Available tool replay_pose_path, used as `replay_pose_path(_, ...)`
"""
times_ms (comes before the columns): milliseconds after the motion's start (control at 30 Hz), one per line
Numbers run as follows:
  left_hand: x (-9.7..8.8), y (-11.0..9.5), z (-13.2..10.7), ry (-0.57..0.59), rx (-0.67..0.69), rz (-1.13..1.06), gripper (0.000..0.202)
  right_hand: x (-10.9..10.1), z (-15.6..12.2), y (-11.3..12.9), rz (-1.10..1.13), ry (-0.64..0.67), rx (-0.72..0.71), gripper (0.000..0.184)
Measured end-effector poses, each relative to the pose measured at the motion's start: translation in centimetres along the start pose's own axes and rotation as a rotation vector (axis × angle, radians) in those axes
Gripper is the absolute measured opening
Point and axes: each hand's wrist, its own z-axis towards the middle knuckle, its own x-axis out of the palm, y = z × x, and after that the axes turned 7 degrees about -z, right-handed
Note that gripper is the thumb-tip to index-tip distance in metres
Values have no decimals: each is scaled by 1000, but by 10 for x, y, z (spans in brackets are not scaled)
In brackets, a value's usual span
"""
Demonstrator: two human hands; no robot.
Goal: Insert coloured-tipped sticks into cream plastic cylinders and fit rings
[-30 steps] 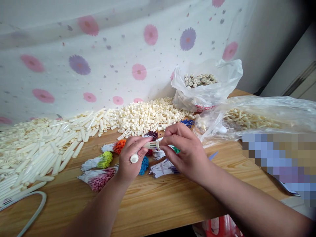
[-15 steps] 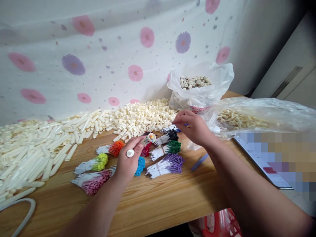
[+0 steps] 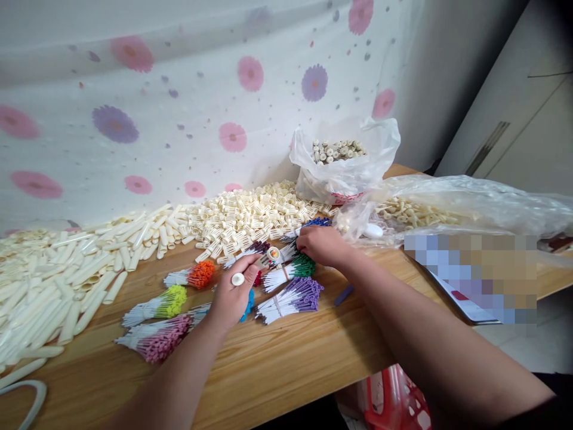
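Note:
My left hand [image 3: 233, 295] is closed around a cream slotted pen part [image 3: 268, 258], whose round end shows several coloured tips. A white round knob [image 3: 237, 279] sticks up between its fingers. My right hand [image 3: 324, 243] reaches down with curled fingers at the black-tipped pen refills, covering most of them; what its fingertips hold is hidden. Close by lie bundles of green refills [image 3: 289, 273], purple refills [image 3: 290, 298] and blue refills [image 3: 316, 222]. Orange refills [image 3: 192, 275], yellow refills [image 3: 156, 303] and pink refills [image 3: 156, 337] lie to the left.
Cream slotted parts [image 3: 250, 215] are heaped at the back, cream tubes [image 3: 85, 263] at the left. A white plastic bag [image 3: 344, 179] of knobbed pieces and a clear bag [image 3: 483, 203] stand back right. A red basket [image 3: 389, 397] is below the table edge.
My right hand has come down and left, from above the blue refills onto the black ones. The left hand keeps its hold on the pen part. The view has shifted slightly right.

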Motion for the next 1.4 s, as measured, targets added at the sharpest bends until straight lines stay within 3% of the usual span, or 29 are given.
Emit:
replay_pose_path(233,7,10,12,281,120,390,39,-5,2,-2,99,-8,41,17)
replay_pose_path(433,9,16,17,332,198,502,38,-1,7,-18,276,-43,189,12)
replay_pose_path(600,10,11,18,363,163,479,37,-2,6,-38,464,-113,299,15)
replay_pose_path(667,8,11,18,339,119,426,40,-11,2,-40,524,-150,296,17)
replay_pose_path(733,4,11,16,223,70,355,44,-22,-4,-34,568,-179,249,11)
replay_pose_path(833,-4,9,10,126,-26,142,46,-38,-12,-16,647,-144,55,6)
replay_pose_path(933,-9,2,2,293,-149,-154,39,-44,-16,3,665,-57,-174,11)
replay_pose_path(1067,-6,-9,-8,460,-235,-454,31,-41,-16,21,691,-38,-253,12)
replay_pose_path(1200,1,-17,-14,451,-245,-650,27,-35,-15,33,914,-65,-218,5)
replay_pose_path(1400,2,-18,-16,406,-238,-813,31,-30,-15,41,1484,-1,-199,9)
